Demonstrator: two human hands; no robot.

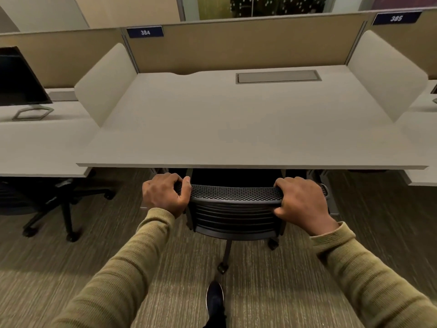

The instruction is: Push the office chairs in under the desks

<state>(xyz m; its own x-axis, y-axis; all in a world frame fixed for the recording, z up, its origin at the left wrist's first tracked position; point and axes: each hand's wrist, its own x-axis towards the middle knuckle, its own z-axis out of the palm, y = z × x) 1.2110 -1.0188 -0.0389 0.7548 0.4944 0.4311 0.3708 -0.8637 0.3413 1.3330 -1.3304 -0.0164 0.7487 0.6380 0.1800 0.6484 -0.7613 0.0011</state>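
- L hand [165,194] clamped on left corner of chair [236,209] backrest top.
- Chair seat already under desk [236,129]; backrest near front edge.
- R hand [301,202] gripped right corner.
- Risk: knuckles pinched vs desk edge if pushed further.

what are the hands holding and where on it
Both hands grip the office chair by the top edge of its mesh backrest: the left hand at the left corner, the right hand at the right corner. The seat is already under the desk.
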